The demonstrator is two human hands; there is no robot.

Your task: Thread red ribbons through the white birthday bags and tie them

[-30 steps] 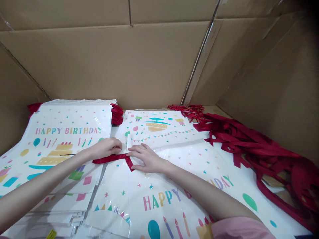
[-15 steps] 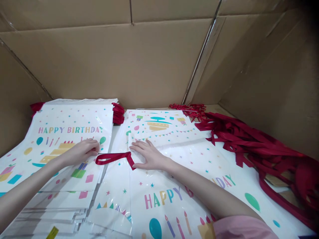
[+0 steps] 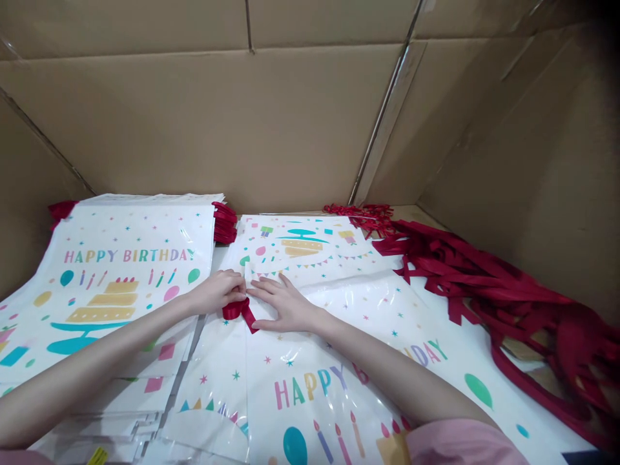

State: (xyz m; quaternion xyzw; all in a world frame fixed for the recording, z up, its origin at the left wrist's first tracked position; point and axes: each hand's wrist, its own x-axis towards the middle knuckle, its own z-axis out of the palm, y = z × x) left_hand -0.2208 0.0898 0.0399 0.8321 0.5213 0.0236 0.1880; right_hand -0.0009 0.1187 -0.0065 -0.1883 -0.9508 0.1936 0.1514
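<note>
My left hand (image 3: 219,290) is closed in a pinch on a red ribbon (image 3: 233,310), at the left edge of a shiny white plastic sheet or bag (image 3: 310,361) printed HAPPY BIRTHDAY. Below its fingers the ribbon forms a short bunched loop, and one tail slants toward my right thumb. My right hand (image 3: 285,307) lies flat on the printed piece with fingers spread, its thumb by the ribbon's tail. The pinched end of the ribbon is hidden by my left fingers.
On the left is a stack of the same printed pieces (image 3: 130,226), with bunched red ribbons (image 3: 224,223) at its edge. A pile of loose red ribbons (image 3: 465,271) spreads along the right. Tall cardboard walls (image 3: 203,129) enclose the back and sides.
My left hand has moved right, from over the left stack to beside my right fingertips, and the ribbon's long loop has become short and bunched. My right hand stays nearly in place.
</note>
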